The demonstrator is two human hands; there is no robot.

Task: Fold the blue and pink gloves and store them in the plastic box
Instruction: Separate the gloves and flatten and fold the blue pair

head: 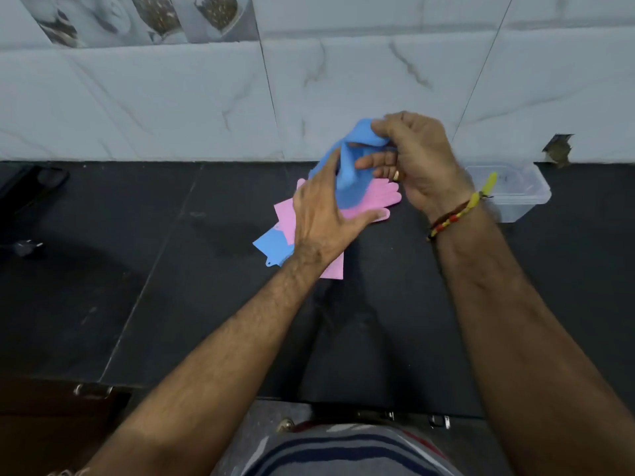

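Note:
A blue glove (350, 166) is lifted off the black counter and bent over, held between both hands. My right hand (422, 159) pinches its upper end, and my left hand (326, 221) grips its lower part from the left. Under them a pink glove (378, 197) lies flat with its fingers pointing right. A second blue glove (275, 247) lies flat beneath the pink one, its cuff sticking out to the left. The clear plastic box (515, 190) stands open at the right, near the wall, behind my right wrist.
The black counter (171, 286) ends at a marble-tiled wall (171, 97) behind the gloves. A dark object (31, 183) lies at the far left, with a small plug-like item (27, 247) below it. The counter's front edge runs just above my striped shirt.

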